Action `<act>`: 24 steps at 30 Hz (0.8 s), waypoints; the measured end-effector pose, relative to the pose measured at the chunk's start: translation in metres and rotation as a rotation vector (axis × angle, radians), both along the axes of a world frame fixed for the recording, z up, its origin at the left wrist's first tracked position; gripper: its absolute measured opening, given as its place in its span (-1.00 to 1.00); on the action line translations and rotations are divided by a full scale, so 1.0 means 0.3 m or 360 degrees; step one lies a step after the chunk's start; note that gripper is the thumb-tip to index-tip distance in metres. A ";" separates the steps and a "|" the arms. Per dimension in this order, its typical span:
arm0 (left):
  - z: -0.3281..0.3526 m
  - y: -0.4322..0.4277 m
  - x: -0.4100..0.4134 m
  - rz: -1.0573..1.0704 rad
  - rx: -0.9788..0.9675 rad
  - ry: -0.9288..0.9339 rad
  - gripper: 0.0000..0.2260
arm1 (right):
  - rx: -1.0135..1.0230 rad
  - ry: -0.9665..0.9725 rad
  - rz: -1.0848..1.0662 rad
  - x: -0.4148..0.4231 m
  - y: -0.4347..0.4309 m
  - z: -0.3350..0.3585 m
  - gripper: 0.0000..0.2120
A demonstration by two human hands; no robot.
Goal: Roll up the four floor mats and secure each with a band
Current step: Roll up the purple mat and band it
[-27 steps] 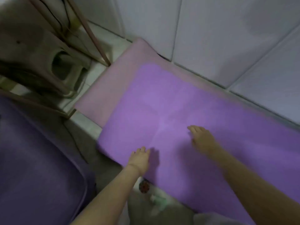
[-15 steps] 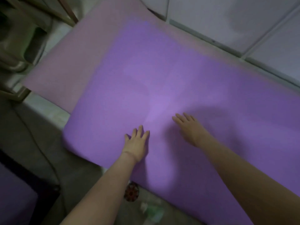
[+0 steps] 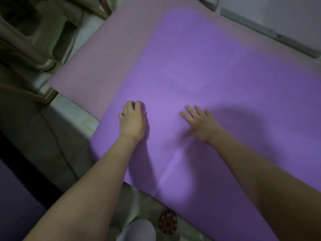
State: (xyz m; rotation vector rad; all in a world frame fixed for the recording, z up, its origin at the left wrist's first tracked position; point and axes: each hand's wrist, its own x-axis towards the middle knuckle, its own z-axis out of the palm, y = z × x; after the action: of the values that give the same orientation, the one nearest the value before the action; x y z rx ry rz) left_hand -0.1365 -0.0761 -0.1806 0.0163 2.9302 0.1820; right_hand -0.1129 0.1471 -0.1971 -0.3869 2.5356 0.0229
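A purple mat (image 3: 217, 70) lies flat on the floor, on top of a paler pink mat (image 3: 107, 56) that sticks out to the left. Both of my hands lie on the purple mat near its left end. My left hand (image 3: 132, 120) rests there palm down with the fingertips bent onto the surface. My right hand (image 3: 199, 123) lies flat beside it with the fingers spread. A crease runs down the purple mat below my hands. No band is in view.
A plastic stool with wooden legs (image 3: 33, 33) stands at the upper left. A dark purple surface (image 3: 12, 193) fills the lower left corner. A round floor drain (image 3: 167, 221) sits by the mat's near edge. A tiled wall (image 3: 278, 13) borders the far side.
Both hands have slid further onto the purple mat, away from its near edge. The view has dropped closer to the mats, and my left fingers have bent at the tips.
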 end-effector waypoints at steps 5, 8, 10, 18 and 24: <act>-0.041 -0.142 -0.090 0.0522 0.0195 -0.0337 -0.45 | 0.0211 0.0225 -0.0130 -0.066 -0.126 -0.013 -0.23; -0.061 -0.189 -0.146 0.0701 0.0323 -0.0609 -0.07 | 0.0179 0.0141 -0.0111 -0.071 -0.134 -0.037 -0.30; -0.062 -0.192 -0.177 0.0753 0.0346 -0.0684 0.07 | 0.0190 0.0075 -0.0082 -0.079 -0.125 -0.019 -0.25; 0.028 -0.209 -0.229 0.0699 0.0439 -0.0648 -0.16 | 0.0039 -0.0059 -0.0077 -0.127 -0.049 0.000 -0.19; 0.044 -0.210 -0.194 0.0776 0.0446 -0.0841 0.09 | 0.0038 -0.0239 -0.0081 -0.051 -0.052 -0.005 -0.17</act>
State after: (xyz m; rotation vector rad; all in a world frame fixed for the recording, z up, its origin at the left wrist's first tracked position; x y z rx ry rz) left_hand -0.1947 -0.1391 -0.1673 -0.6076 2.3118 0.5703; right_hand -0.1282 0.1313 -0.1987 -0.3030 2.3935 0.0048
